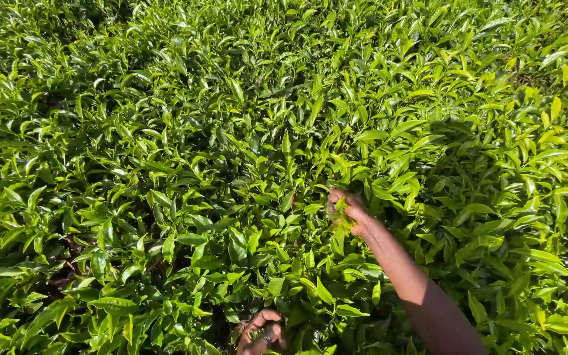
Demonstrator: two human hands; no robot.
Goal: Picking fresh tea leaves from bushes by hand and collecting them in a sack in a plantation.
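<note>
The leaves (231, 164) are glossy bright green all around the fingers (336, 197) of the right hand (350, 212), and yellower green beyond them to the right. The sprigs (342, 217) held between those fingers are pale yellow-green. Dark shadowed gaps and reddish-brown stems (67, 253) show near the left hand (261, 334).

Bush canopy all around us

We look down on a dense spread of green bushes (165, 164), glossy pointed leaves filling the whole view in bright sun; darker gaps between the shoots show bits of brown stem (67, 253) at lower left.
</note>
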